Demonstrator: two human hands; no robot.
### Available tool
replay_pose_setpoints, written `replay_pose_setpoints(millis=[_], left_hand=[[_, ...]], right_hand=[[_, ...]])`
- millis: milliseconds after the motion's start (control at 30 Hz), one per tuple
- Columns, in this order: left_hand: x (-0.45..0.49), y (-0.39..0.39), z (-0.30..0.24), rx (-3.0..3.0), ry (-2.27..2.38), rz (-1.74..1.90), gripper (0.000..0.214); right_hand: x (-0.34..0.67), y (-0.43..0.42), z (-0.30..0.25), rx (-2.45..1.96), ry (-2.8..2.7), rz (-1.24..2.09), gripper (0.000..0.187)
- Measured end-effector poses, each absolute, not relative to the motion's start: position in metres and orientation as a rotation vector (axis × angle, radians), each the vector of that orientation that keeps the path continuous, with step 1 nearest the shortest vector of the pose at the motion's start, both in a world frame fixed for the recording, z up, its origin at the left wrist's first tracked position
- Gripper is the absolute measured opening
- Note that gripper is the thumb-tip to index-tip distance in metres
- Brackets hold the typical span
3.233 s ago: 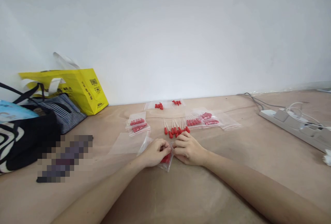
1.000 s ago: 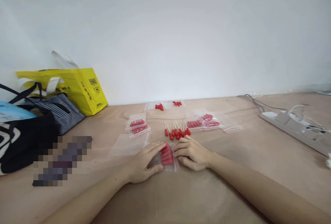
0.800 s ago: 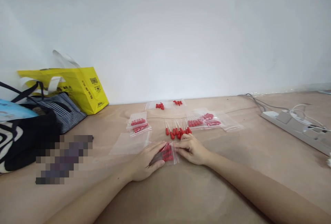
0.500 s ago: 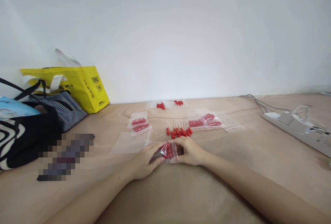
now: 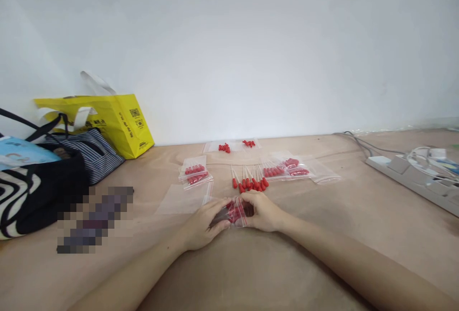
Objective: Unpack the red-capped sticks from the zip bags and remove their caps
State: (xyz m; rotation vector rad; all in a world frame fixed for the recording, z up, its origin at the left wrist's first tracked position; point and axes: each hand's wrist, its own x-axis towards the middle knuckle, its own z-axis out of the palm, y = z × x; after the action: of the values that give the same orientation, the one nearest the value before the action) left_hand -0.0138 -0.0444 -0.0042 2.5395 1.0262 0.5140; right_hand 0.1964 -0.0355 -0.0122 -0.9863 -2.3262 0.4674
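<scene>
Both of my hands hold one small clear zip bag (image 5: 234,212) filled with red-capped droppers, low over the wooden table (image 5: 322,244). My left hand (image 5: 202,224) grips its left end with curled fingers. My right hand (image 5: 261,210) pinches its right end. Just beyond my hands lies a loose row of red-capped droppers (image 5: 250,181). An empty clear bag (image 5: 182,198) lies flat to the left of my left hand.
Filled zip bags lie at the left (image 5: 195,174), the right (image 5: 287,167) and by the wall (image 5: 234,146). A yellow bag (image 5: 114,122), a striped bag (image 5: 91,153) and a black patterned bag (image 5: 32,196) stand at the left. A white power strip (image 5: 412,179) with cables lies at the right.
My left hand lay flat pressing the bag on the table a second ago; now both hands have gathered the bag up and hold it by its ends.
</scene>
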Motion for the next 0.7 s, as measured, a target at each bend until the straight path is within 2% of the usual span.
replay_pose_setpoints(millis=[167,367,533,700], left_hand=[[-0.014,-0.045,-0.002,2.542,1.013,0.488,0.046],[-0.013,-0.045,0.0,2.545,1.001,0.432,0.043],[-0.013,-0.043,-0.002,2.556,0.992,0.446,0.044],[-0.014,-0.042,-0.004,2.55,0.971,0.462,0.044]], right_hand=[[0.197,-0.034,-0.01,-1.022,-2.399,0.383,0.028],[0.205,-0.03,-0.007,-0.843,-2.31,0.771,0.017],[0.21,-0.029,-0.005,-0.864,-2.355,0.731,0.023],[0.209,-0.032,-0.003,-0.824,-2.381,0.739,0.017]])
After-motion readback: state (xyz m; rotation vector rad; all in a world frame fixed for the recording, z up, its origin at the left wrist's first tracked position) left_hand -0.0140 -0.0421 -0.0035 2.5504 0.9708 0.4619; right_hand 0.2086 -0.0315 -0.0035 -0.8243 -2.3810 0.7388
